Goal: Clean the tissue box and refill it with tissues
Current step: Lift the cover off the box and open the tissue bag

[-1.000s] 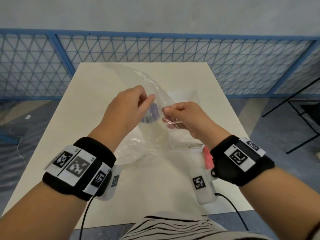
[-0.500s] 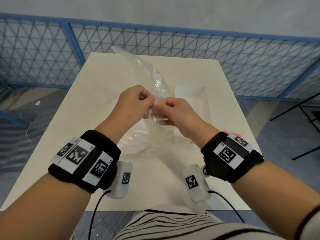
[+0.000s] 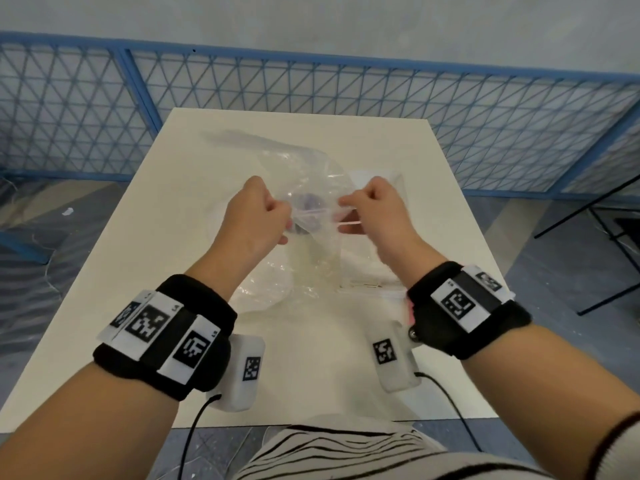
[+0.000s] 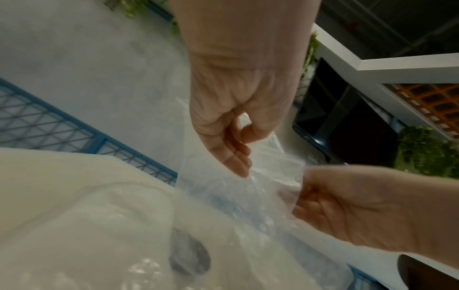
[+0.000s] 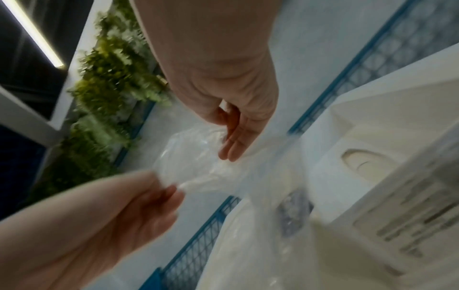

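Above the table I hold a clear crinkled plastic bag (image 3: 304, 174) between both hands. My left hand (image 3: 287, 216) pinches its edge on the left, and my right hand (image 3: 346, 213) pinches it on the right, so the film is stretched between them. A dark round print shows through the bag (image 4: 188, 253). In the left wrist view, the fingers of my left hand (image 4: 233, 157) curl onto the film (image 4: 236, 196). The right wrist view shows my right hand (image 5: 233, 145) gripping the same film (image 5: 193, 166). The white tissue box (image 3: 363, 258) lies on the table under my right hand, and its oval opening (image 5: 367, 162) is in view.
The cream table (image 3: 138, 271) ends just in front of my body. Behind its far edge runs a blue mesh fence (image 3: 311, 84). Something pink (image 3: 410, 308) peeks out beside my right wrist strap. Black stand legs (image 3: 588, 220) are on the floor to the right.
My hands, close together half a second ago, have moved apart and pulled the bag's edge wide between them. The bag's upper part has dropped lower.
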`<state>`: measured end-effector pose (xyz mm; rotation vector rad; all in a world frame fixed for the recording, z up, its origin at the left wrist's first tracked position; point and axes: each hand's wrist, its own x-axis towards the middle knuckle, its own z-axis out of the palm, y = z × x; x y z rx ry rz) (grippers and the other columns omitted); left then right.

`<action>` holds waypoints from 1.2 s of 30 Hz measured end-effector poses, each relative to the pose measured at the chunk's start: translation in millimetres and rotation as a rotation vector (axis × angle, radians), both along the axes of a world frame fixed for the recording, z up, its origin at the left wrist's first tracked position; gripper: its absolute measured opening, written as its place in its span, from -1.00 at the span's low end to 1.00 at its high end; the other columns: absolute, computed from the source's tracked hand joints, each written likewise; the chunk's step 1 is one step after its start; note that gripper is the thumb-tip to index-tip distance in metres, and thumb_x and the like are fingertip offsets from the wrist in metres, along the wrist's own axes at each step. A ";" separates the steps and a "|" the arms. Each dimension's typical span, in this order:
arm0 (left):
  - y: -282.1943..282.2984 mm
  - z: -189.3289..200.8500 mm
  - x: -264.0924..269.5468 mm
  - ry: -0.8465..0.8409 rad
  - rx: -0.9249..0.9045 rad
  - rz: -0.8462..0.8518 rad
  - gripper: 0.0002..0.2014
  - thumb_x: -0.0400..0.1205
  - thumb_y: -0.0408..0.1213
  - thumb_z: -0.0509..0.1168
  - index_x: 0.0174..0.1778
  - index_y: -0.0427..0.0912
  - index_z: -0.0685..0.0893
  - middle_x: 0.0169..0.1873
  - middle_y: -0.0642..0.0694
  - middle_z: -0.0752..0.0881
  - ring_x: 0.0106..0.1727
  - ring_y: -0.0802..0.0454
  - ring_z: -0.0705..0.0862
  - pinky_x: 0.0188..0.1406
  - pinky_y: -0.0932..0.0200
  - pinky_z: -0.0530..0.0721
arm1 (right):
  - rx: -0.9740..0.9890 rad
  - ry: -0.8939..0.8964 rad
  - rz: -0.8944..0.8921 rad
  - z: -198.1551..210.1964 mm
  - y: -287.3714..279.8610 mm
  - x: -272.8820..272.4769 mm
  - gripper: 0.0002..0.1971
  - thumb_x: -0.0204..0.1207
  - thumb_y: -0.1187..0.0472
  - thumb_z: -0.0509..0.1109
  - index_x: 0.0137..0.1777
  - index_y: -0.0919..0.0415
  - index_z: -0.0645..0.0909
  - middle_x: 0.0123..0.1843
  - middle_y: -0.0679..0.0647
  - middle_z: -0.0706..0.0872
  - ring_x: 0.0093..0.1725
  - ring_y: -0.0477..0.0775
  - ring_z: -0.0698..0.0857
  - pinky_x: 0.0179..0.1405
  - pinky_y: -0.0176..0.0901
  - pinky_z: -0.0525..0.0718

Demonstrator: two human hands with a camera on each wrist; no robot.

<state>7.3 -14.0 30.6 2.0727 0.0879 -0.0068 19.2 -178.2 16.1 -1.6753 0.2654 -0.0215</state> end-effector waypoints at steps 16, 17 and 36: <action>1.1 17.0 13.4 -0.427 0.376 -0.083 -0.86 0.64 -0.51 0.14 0.05 -0.30 0.53 0.05 -0.03 0.30 -0.11 -0.01 0.41 -0.30 0.46 0.44 | -0.596 -0.436 0.486 5.8 12.2 -27.9 -0.76 0.59 0.41 0.13 0.01 0.11 0.56 -0.28 -0.04 0.50 -0.33 0.03 0.51 -0.23 -0.17 0.53; 4.3 15.6 14.3 -0.386 0.385 -0.071 -0.82 0.61 -0.56 0.13 0.01 -0.28 0.57 0.09 -0.03 0.32 -0.08 -0.04 0.44 -0.26 0.36 0.45 | -0.707 -0.436 0.461 5.6 9.3 -24.9 -0.72 0.58 0.41 0.13 0.06 0.09 0.61 -0.27 -0.08 0.43 -0.32 0.01 0.48 -0.23 -0.12 0.51; 32.2 23.6 20.6 -0.156 0.766 -0.007 -0.80 0.62 -0.08 0.28 0.14 0.16 0.69 0.66 -0.10 -0.27 0.65 -0.28 -0.18 0.60 -0.27 -0.13 | -0.582 -0.324 0.456 3.7 -1.7 -3.9 -0.50 0.40 0.64 0.04 0.02 0.14 0.65 -0.23 -0.11 0.57 -0.22 -0.13 0.58 -0.10 -0.39 0.59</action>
